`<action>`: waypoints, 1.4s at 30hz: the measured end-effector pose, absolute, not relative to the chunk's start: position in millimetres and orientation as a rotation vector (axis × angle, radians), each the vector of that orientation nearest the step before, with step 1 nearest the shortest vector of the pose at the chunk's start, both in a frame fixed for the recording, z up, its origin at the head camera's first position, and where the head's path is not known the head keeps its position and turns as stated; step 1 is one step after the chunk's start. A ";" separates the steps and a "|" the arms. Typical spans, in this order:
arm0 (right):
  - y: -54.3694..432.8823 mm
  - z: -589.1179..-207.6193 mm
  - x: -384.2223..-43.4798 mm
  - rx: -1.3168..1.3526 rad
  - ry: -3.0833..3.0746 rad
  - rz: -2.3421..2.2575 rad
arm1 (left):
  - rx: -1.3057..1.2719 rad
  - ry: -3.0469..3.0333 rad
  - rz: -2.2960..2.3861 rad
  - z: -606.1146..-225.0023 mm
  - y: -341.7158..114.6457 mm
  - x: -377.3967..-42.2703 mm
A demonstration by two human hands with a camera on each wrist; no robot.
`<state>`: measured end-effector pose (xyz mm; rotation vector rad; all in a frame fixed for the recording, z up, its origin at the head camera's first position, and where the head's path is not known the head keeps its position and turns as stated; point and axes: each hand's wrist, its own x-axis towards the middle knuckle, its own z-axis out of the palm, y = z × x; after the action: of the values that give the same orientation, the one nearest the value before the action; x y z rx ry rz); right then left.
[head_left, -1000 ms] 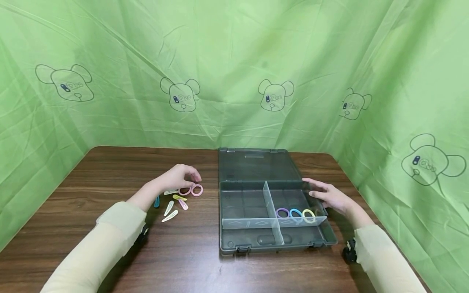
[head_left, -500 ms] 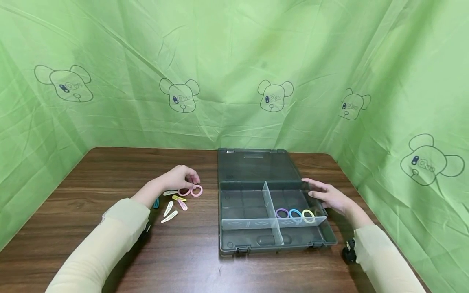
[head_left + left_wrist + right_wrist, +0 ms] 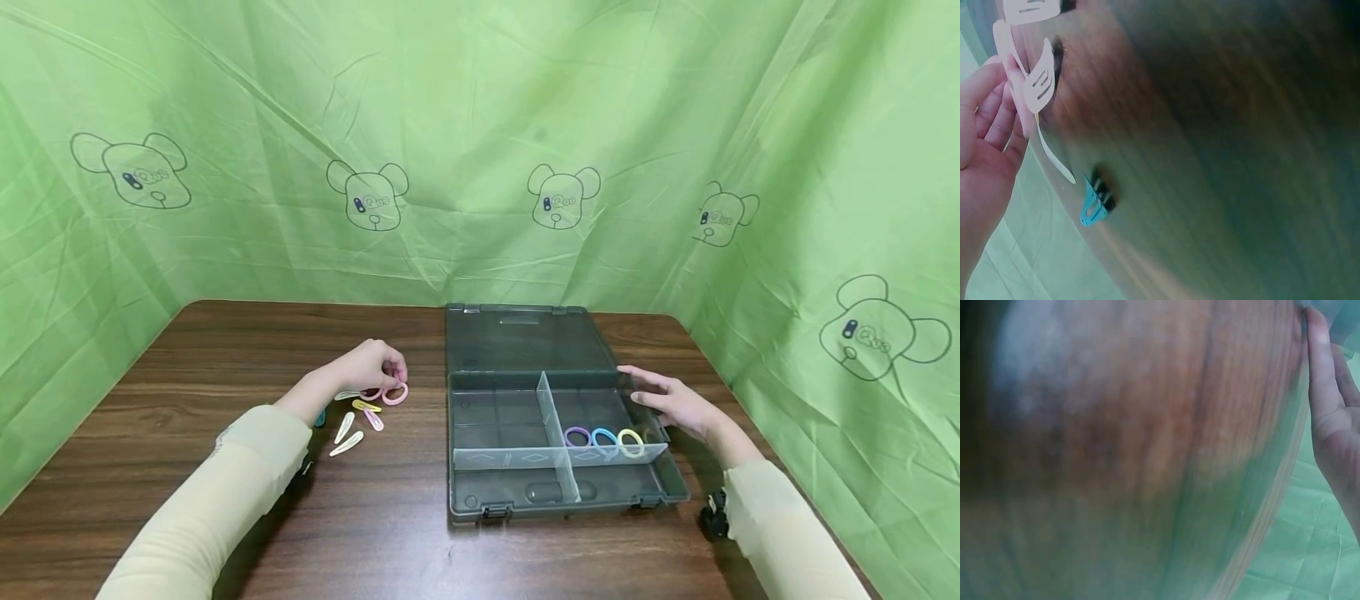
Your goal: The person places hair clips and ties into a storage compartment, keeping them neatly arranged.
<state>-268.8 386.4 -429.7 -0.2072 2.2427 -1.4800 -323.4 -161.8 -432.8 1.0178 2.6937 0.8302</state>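
In the head view my left hand (image 3: pixel 367 365) pinches a pink hair tie (image 3: pixel 406 394) between thumb and fingers, at the table's left-middle. A second pink hair tie (image 3: pixel 371 397) lies partly hidden beneath that hand. Several snap hair clips lie just nearer: a yellow clip (image 3: pixel 367 406), a pink clip (image 3: pixel 373 419), pale clips (image 3: pixel 347 443) and a teal clip (image 3: pixel 1092 206), mostly covered by the arm in the head view. My right hand (image 3: pixel 681 406), fingers extended, rests against the right side of the grey divided box (image 3: pixel 495 417), whose lid (image 3: pixel 528 337) lies open behind it.
Purple (image 3: pixel 567 437), blue (image 3: pixel 595 437) and yellow (image 3: pixel 621 442) hair ties lean on the divider (image 3: pixel 510 457) in the box's back right compartment. The wooden table (image 3: pixel 390 533) ends at green cloth (image 3: pixel 465 125) at the back and sides.
My left hand's fingers have dropped a little closer to the table, and the right-hand pink hair tie has shifted slightly left and tilted in them. The right hand stays put.
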 end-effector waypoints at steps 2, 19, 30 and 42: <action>386.5 -429.6 -269.1 -0.202 2.242 -1.478 | 1.012 2.698 0.824 -433.6 -161.1 -323.5; 385.3 -429.1 -268.6 -0.203 2.262 -1.467 | 0.982 2.729 0.812 -423.5 -155.5 -317.2; 386.4 -429.4 -268.4 -0.224 2.291 -1.454 | 0.931 2.778 0.808 -395.1 -141.6 -304.3; 384.9 -428.4 -267.3 -0.217 2.272 -1.470 | 0.924 2.848 0.920 -366.1 -121.0 -286.5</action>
<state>-267.3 384.9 -428.4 -0.2166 2.2723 -1.4703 -286.5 -121.0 -366.1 0.9236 2.8480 0.9196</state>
